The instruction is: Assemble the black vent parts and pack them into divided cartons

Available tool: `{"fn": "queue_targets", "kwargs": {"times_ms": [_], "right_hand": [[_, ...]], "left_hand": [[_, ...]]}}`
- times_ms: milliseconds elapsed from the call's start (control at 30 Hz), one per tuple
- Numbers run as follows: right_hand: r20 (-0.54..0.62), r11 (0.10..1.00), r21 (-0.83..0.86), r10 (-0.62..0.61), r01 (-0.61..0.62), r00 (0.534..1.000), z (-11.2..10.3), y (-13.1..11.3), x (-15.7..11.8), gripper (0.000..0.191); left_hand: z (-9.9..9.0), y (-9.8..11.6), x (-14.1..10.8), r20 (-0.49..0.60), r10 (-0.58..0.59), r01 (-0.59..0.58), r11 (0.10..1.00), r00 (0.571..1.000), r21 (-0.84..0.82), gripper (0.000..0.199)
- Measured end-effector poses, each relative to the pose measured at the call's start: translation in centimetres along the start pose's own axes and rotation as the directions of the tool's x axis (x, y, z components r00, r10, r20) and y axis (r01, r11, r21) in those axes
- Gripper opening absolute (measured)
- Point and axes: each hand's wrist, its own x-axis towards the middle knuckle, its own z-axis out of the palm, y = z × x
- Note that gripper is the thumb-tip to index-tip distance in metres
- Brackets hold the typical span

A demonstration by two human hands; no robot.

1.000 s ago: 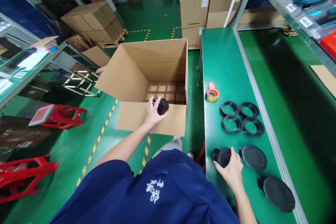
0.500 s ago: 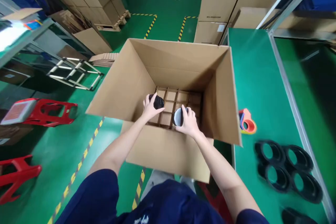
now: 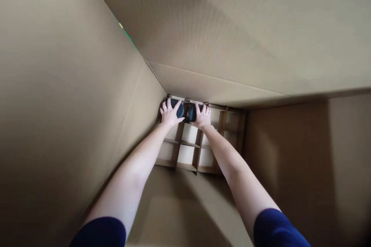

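Deep inside a large cardboard box (image 3: 95,96), a cardboard divider grid (image 3: 189,144) covers the bottom. My left hand (image 3: 170,113) grips a dark round piece (image 3: 180,110) at the grid's far left corner, thumb and fingers around it. Just to the right, my right hand (image 3: 202,116) holds a second dark round piece (image 3: 191,112) at the neighbouring cell of the far row. The two pieces are side by side with a narrow gap. How deep each one sits in its cell cannot be told.
Tall box walls stand close on the left, the far side and the right (image 3: 290,146). The near wall lies below the grid, between my forearms. A thin strip of green floor shows through the far left corner seam.
My head has moved down into the box. Both hands, with the dark pieces, have gone from above the grid to its far left cells.
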Motion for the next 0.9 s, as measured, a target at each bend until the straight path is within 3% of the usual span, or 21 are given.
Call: {"fn": "queue_targets", "kwargs": {"times_ms": [100,300,400,500,600,733,800,900], "right_hand": [[-0.030,0.999,0.002,-0.054,0.054,0.998,2.6,0.6,1.8,0.127],[-0.079,0.990,-0.108,-0.097,0.088,0.992,6.4,2.3,1.8,0.083],[-0.061,0.992,-0.106,-0.073,0.066,0.995,6.2,2.1,1.1,0.080],[-0.007,0.998,-0.054,-0.024,0.024,1.000,4.2,0.8,-1.2,0.078],[0.133,0.996,-0.002,-0.090,0.091,0.987,0.7,-0.5,-6.0,0.074],[0.315,0.941,0.005,-0.322,0.338,0.893,-5.1,0.1,-16.2,0.063],[0.312,0.904,0.015,-0.411,0.428,0.857,-8.1,1.0,-22.5,0.056],[0.200,0.843,0.071,-0.536,0.533,0.820,-12.1,2.8,-31.8,0.050]], "left_hand": [[2.4,-1.0,1.2,0.004,0.053,-0.053,0.998,0.999,0.030,0.101],[7.3,-3.2,1.8,0.038,0.147,-0.150,0.984,0.988,0.095,0.067],[8.2,-3.7,1.8,0.033,0.158,-0.161,0.977,0.987,0.139,0.069],[7.8,-3.5,1.6,0.042,0.145,-0.150,0.975,0.988,0.163,0.069],[6.7,-2.5,1.8,0.081,0.059,-0.071,0.985,0.995,0.154,0.068],[4.6,1.4,0.5,0.141,-0.118,0.095,0.983,0.983,0.160,0.066],[3.3,4.2,-2.0,0.148,-0.166,0.137,0.972,0.975,0.192,0.068],[1.2,7.8,-6.0,0.167,-0.112,0.070,0.968,0.980,0.240,0.077]]}}
